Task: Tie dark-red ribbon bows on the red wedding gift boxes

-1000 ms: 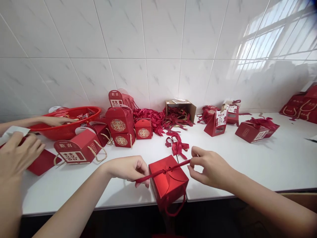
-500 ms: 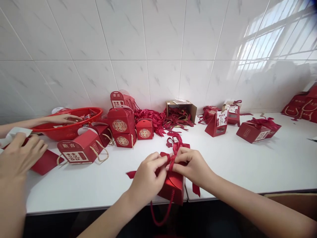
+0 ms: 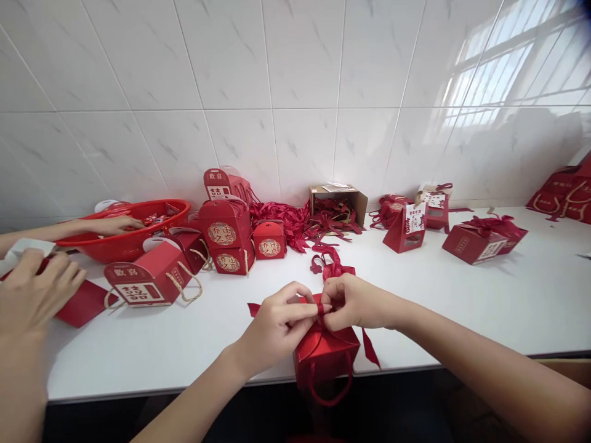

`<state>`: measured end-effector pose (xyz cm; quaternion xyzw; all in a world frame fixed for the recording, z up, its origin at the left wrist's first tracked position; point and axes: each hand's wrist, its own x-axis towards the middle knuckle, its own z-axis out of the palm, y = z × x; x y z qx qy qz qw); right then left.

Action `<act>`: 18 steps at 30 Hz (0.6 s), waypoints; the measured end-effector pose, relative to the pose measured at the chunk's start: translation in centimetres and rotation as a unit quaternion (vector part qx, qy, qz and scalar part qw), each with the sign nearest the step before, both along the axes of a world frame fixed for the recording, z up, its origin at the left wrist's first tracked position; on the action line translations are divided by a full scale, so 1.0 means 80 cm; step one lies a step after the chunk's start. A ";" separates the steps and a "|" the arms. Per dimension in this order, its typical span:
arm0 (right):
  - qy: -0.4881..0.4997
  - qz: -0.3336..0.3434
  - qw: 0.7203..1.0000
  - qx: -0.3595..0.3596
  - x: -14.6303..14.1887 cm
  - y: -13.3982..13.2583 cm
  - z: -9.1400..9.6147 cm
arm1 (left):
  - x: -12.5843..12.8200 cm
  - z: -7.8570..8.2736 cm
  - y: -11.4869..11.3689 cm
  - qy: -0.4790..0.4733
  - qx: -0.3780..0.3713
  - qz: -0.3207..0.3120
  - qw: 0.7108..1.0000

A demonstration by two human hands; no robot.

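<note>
A small red gift box (image 3: 325, 351) stands at the near edge of the white table (image 3: 462, 295), its cord handle hanging over the edge. A dark red ribbon (image 3: 320, 307) crosses its top, with loose ends trailing left and right. My left hand (image 3: 277, 323) and my right hand (image 3: 353, 301) meet over the box top, both closed in a pinch on the ribbon at its middle. A loose red ribbon bow (image 3: 330, 266) lies just behind my right hand.
Another person's hands work at the left: one (image 3: 32, 292) on a flat red card, one (image 3: 108, 224) in a red basket (image 3: 124, 237). Red boxes (image 3: 226, 237) with gold seals, a ribbon heap (image 3: 286, 218), a cardboard box (image 3: 339, 200) and more red boxes (image 3: 480, 240) line the wall.
A second ago my hands held the ribbon stretched apart across the box. They have come together over the box top, pinching the ribbon at its centre.
</note>
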<state>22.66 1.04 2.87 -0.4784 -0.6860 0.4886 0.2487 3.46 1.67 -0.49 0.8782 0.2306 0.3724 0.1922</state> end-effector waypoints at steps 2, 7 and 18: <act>0.002 -0.011 1.000 -0.001 -0.002 0.002 0.000 | 0.003 -0.002 0.004 -0.033 -0.042 0.029 0.998; -0.075 -0.037 0.994 0.073 0.008 0.000 -0.001 | -0.008 0.000 0.006 -0.045 -0.116 0.085 0.989; -0.240 -0.049 0.928 0.282 0.023 -0.018 -0.005 | -0.032 0.025 0.014 0.127 -0.113 0.087 0.982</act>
